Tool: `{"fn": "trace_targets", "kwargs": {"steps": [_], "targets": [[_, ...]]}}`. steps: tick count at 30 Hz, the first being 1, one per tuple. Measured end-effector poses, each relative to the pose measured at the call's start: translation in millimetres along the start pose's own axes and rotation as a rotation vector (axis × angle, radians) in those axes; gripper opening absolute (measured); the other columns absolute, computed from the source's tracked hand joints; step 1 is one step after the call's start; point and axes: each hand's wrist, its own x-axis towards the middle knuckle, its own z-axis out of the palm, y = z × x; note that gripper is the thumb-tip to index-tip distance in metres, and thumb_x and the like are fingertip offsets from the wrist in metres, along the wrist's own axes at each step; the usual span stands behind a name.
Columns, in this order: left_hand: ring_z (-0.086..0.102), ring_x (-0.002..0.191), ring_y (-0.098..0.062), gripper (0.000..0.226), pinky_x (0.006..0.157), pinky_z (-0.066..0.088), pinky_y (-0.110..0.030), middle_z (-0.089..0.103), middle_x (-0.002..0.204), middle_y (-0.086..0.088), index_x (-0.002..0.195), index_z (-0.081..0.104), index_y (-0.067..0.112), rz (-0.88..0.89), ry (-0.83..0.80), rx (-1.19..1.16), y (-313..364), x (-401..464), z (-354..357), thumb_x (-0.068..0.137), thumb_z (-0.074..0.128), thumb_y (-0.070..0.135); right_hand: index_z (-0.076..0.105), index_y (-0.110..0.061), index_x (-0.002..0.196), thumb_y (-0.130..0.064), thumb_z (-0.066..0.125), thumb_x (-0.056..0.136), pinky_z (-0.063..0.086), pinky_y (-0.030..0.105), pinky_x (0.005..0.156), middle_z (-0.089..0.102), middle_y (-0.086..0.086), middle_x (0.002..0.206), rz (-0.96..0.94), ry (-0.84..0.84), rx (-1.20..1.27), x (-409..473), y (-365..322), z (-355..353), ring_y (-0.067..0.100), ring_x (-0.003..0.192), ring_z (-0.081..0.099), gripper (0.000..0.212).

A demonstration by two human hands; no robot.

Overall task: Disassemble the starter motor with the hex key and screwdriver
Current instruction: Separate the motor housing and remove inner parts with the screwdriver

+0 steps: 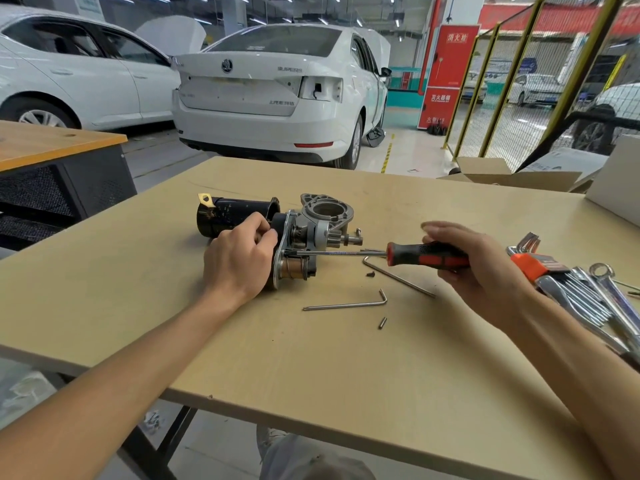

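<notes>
The starter motor (311, 233) lies on its side on the beige table (311, 368), its black cylinder to the left and its grey nose housing to the right. My left hand (239, 258) grips the motor at its metal end plate. My right hand (471, 265) holds the black-and-red handle of a screwdriver (424, 255). The screwdriver's thin shaft runs left, and its tip sits at the end plate. Two loose hex keys lie on the table in front of the motor, one (346, 304) nearer me and one (398, 277) under the screwdriver.
A small screw (370, 274) and a short pin (382, 322) lie loose near the hex keys. A hex key set in an orange holder (530, 261) and several wrenches (588, 299) sit at the right edge. Cardboard boxes (512, 174) stand at the far right, with white cars beyond.
</notes>
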Motion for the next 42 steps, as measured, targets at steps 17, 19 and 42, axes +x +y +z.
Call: {"fn": "trace_targets", "kwargs": {"steps": [17,19,42], "targets": [[0.057,0.075,-0.024,0.026,0.059,0.031,-0.033,0.067,0.074,0.005,0.082,0.055,0.022,-0.017,0.01,0.001,-2.9,1.4,-0.9,0.079,0.04,0.043,0.065,-0.012,0.084,-0.059,0.053,0.093,0.031,0.021,0.034,0.045,0.002,0.054,0.14,0.0,-0.075,-2.7,-1.7,-2.6,0.013,0.04,0.037,0.049],[0.056,0.07,-0.019,0.027,0.058,0.032,-0.03,0.067,0.072,0.006,0.08,0.055,0.021,-0.01,0.01,0.005,-3.5,1.5,-0.2,0.079,0.041,0.044,0.057,-0.015,0.077,-0.056,0.05,0.095,0.018,0.018,0.034,0.028,-0.003,0.048,0.192,-0.012,-0.11,-3.3,-3.1,-3.9,0.012,0.038,0.023,0.045],[0.059,0.07,-0.017,0.039,0.06,0.038,-0.031,0.068,0.07,0.004,0.076,0.056,0.019,-0.005,0.016,-0.016,-2.5,1.8,-1.5,0.081,0.041,0.056,0.062,-0.014,0.081,-0.026,0.061,0.086,0.033,0.021,0.039,0.053,0.003,0.068,0.103,-0.077,0.036,-3.9,-1.5,-2.7,0.012,0.048,0.043,0.014]]}}
